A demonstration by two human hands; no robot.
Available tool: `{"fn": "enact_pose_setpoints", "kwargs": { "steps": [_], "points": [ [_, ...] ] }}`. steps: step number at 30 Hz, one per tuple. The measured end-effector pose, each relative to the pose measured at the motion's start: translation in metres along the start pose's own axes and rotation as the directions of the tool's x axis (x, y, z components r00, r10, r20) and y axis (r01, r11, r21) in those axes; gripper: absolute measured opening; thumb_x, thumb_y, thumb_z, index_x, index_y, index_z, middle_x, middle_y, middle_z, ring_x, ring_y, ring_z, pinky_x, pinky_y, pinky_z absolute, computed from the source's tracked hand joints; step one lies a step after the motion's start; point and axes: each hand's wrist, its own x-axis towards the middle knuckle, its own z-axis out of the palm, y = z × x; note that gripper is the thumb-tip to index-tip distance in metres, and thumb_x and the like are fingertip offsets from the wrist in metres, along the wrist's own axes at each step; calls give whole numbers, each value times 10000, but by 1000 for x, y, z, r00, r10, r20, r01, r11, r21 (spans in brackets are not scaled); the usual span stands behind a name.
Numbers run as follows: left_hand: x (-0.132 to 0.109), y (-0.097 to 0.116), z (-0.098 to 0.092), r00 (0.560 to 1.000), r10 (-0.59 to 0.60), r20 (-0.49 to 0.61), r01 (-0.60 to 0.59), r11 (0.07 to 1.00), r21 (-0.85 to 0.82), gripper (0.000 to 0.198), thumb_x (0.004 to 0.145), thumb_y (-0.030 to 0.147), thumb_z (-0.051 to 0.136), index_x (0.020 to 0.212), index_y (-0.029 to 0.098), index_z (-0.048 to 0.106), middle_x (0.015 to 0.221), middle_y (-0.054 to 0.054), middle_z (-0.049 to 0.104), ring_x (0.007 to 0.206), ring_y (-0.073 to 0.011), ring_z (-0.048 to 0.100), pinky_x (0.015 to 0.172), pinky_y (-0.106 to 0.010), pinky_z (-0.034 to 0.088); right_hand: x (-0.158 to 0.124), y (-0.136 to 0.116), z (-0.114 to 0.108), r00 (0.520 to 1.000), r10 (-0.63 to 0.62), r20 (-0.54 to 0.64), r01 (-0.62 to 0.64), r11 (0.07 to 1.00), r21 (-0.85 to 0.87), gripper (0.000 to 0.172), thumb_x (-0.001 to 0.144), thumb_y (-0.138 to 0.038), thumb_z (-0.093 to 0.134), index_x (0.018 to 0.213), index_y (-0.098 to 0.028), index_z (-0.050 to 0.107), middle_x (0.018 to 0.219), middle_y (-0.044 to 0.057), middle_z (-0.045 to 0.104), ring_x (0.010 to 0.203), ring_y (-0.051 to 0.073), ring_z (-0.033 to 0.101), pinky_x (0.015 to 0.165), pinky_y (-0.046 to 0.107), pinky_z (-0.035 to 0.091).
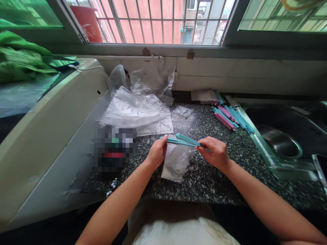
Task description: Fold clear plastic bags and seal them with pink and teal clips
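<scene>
Between my two hands stretches a light blue bag sealing clip, its two arms spread in a narrow V. The fingers of my right hand are closed on its right end, where the arms meet. My left hand pinches the left end of the lower arm together with the top edge of a clear plastic bag. The bag hangs down over the counter with something pale inside that I cannot make out. The bag's top edge lies along the clip's lower arm.
Pink and blue sealing clips lie piled beside the sink on the right. Crumpled clear plastic bags cover the back left of the speckled counter. A white appliance borders the left side. Barred windows stand behind.
</scene>
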Motion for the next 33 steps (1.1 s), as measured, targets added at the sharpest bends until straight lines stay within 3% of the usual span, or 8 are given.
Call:
{"fn": "enact_pose_setpoints", "kwargs": {
  "steps": [12,20,23,27,30,33],
  "points": [
    [0,5,3,993,54,-102,-64,994,-92,158,592,281,681,572,146,602,523,14,609,730,-191,632,722,-283,475,4,1,-6,993,112,-33,-103,976,189,39,820,-219,534,798,-195,556,604,-11,563,506,96,516,491,210,424],
    [-1,8,4,987,63,-147,-88,982,-166,113,587,238,669,591,141,612,536,11,626,812,-210,642,743,-279,482,-2,7,-5,980,194,-47,-172,940,294,49,794,-218,575,820,-186,602,727,27,664,578,119,603,577,236,505],
    [-1,8,3,988,41,-149,-69,979,-191,124,593,240,672,607,135,607,572,1,647,832,-213,642,741,-276,486,-5,8,-2,942,336,-4,-297,839,457,66,776,-237,607,820,-188,609,760,33,664,610,128,624,565,235,524],
    [-2,10,3,987,14,-158,-48,976,-215,133,598,237,676,637,130,608,630,-5,667,850,-213,643,761,-279,487,-4,3,-1,838,529,134,-475,586,656,135,752,-310,643,809,-195,602,703,10,651,590,136,644,567,243,553],
    [-2,11,3,983,9,-181,-53,969,-242,124,603,229,669,650,130,611,642,-3,671,859,-210,643,777,-278,485,0,-2,-2,764,611,207,-546,440,713,198,720,-363,673,796,-201,590,675,-5,647,579,134,650,592,248,566],
    [-2,12,4,981,2,-195,-54,964,-260,95,621,213,650,649,132,610,630,-3,670,858,-207,645,780,-277,485,3,-5,-2,720,650,243,-576,364,732,250,688,-406,692,784,-204,580,669,-7,650,569,134,649,603,257,571]
  ]
}}
